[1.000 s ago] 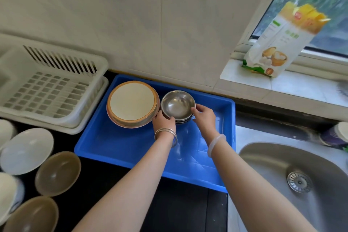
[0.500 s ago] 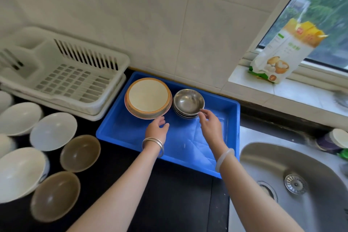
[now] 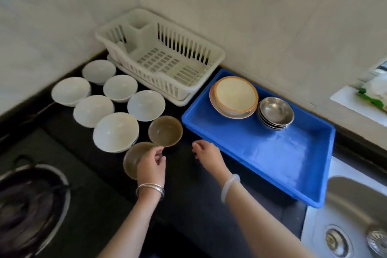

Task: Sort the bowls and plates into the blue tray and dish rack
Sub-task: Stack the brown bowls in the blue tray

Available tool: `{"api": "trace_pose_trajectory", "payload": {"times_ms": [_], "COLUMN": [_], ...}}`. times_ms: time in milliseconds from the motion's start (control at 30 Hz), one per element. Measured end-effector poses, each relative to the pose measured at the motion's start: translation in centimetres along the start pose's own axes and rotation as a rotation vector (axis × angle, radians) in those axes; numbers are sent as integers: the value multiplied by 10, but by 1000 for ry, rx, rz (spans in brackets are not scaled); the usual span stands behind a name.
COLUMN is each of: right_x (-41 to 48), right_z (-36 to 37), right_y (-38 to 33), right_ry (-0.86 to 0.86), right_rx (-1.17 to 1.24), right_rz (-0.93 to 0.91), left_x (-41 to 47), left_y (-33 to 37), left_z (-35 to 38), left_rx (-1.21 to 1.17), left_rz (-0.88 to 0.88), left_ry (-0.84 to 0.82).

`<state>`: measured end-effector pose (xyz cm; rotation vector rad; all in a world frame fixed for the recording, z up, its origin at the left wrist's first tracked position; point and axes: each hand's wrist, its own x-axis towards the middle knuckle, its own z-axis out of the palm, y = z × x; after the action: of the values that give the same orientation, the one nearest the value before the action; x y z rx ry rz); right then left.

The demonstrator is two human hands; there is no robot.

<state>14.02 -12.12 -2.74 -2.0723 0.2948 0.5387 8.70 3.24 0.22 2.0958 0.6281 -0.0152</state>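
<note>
our hands have come off the steel bowls (image 3: 276, 112) in the blue tray (image 3: 272, 153) and over to the black counter (image 3: 188, 190). left hand (image 3: 151, 166) curls over the near brown bowl (image 3: 130, 161), can't tell if it pinches the rim. right hand (image 3: 207, 156) hangs loose, holding nothing, just beside the tray's front edge; bare blue floor fills its near half.

The black surface (image 3: 188, 195) carries a white slatted plastic dish rack (image 3: 184, 47) against the wall. Just right of the rack lies a blue rectangular plastic tray (image 3: 272, 153). Left of the rack stand six white ceramic bowls (image 3: 93, 110), and in front of it two brown translucent bowls (image 3: 165, 131).
</note>
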Motion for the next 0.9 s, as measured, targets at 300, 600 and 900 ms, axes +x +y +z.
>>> {"api": "trace_pose_trajectory", "payload": {"times_ms": [300,600,900], "right_x": [42,26,-19], "right_z": [48,42,44], "right_y": [-38,-48,-61], "right_ry": [3,121,-25], "right_rx": [34,207,6], "right_rz": [151,110,-8], "left_x": [10,27,32], "left_y": [-60,-87,-93], "left_z": [-40,-40,-41], "left_rx": [-3,-278,-464], "left_rz": [-167,-403,-414], "left_ry": [197,97,-64]}}
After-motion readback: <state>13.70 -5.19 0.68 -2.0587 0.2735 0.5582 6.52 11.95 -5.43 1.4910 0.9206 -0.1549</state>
